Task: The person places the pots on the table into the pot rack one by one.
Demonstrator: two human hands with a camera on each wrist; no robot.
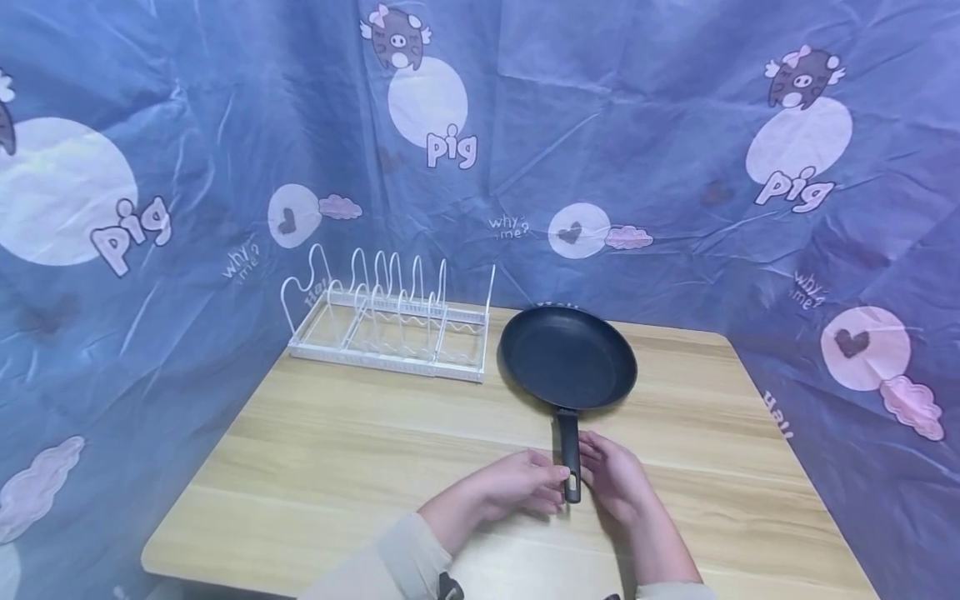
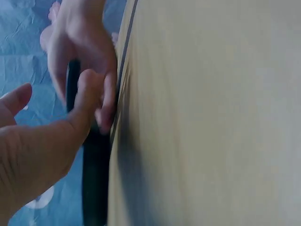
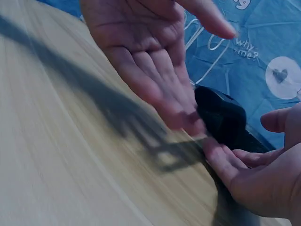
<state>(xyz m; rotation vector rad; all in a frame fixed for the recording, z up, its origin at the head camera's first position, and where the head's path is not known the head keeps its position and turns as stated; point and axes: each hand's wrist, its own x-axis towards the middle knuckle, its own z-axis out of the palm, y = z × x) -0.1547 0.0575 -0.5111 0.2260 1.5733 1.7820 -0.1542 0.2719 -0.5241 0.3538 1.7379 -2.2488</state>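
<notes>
A black frying pan (image 1: pixel 567 360) sits on the wooden table, its handle (image 1: pixel 569 442) toward the person. To the left of the handle's end is the left hand (image 1: pixel 517 485), fingers fairly straight and thumb close to the hanging hole. On the other side, the right hand (image 1: pixel 617 482) has its fingertips against or just beside the handle. In the right wrist view the left hand (image 3: pixel 146 56) shows an outstretched palm, and the right hand's fingers (image 3: pixel 221 162) reach under the handle (image 3: pixel 221 113). Neither hand curls round it. Whether the left fingertips touch it, I cannot tell.
A white wire rack (image 1: pixel 386 363) with several upright loops stands left of the pan, near the table's back edge. Blue printed fabric (image 1: pixel 637 158) hangs behind and along both sides of the wooden table (image 1: pixel 337 467).
</notes>
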